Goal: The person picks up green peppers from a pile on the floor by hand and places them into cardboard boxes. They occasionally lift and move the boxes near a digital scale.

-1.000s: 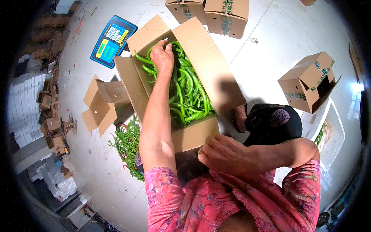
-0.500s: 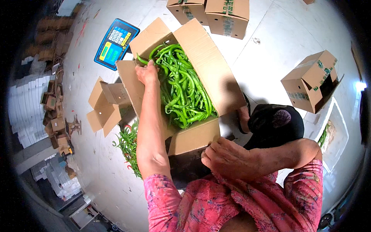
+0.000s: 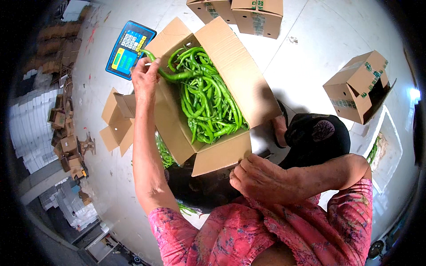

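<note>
An open cardboard box [image 3: 239,84] stands in front of me, filled with long green peppers [image 3: 206,102]. My left hand [image 3: 145,77] is at the box's left wall near the far corner, closed on a few peppers [image 3: 171,74] lifted above the rim. At the box's near corner my right hand [image 3: 259,179] rests with its fingers curled against the front flap [image 3: 217,155]. Both forearms come up from the lower edge, out of pink flowered sleeves.
A blue weighing scale [image 3: 129,48] lies on the pale floor beyond the box. Loose peppers [image 3: 165,153] lie on the floor left of the box. Other cardboard boxes stand at the top [image 3: 255,15], right [image 3: 359,86] and left [image 3: 116,119]. Stacked white cartons [image 3: 31,133] line the left edge.
My left hand has pulled back from deep inside the box to its left rim, lifting a few peppers. The right hand stays at the near corner.
</note>
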The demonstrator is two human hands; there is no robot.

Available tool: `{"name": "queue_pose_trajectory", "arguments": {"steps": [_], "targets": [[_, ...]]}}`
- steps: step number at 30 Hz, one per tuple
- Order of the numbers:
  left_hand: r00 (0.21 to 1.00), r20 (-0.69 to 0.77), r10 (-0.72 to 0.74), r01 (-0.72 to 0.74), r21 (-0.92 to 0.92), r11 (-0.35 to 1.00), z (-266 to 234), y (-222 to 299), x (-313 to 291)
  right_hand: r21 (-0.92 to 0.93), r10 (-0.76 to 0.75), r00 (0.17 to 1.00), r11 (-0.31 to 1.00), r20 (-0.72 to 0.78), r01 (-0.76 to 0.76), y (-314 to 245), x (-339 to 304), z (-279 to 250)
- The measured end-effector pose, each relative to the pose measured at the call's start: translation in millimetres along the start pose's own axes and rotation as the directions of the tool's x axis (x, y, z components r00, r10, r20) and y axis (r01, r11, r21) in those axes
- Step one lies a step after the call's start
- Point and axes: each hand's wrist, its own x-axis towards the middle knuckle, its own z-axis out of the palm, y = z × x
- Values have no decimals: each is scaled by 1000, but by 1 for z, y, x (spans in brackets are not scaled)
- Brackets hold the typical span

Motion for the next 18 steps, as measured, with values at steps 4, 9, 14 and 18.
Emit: {"name": "queue_pose_trajectory", "arguments": {"steps": [4,9,14,18], "targets": [[953,281,-114,13,340,940,-4,-9,-4,21,-61,995,998,81,60,6,10,-6],[932,324,-165,-201,837,509,17,-44,4,-9,-60,991,998,116,61,-1,-5,7],[948,78,-310,191,639,745,19,-74,47,65,-42,990,997,131,34,6,6,4],[994,-61,-92,108,716,690,35,-98,64,263,-82,799,960,595,-97,9,26,-17]]}}
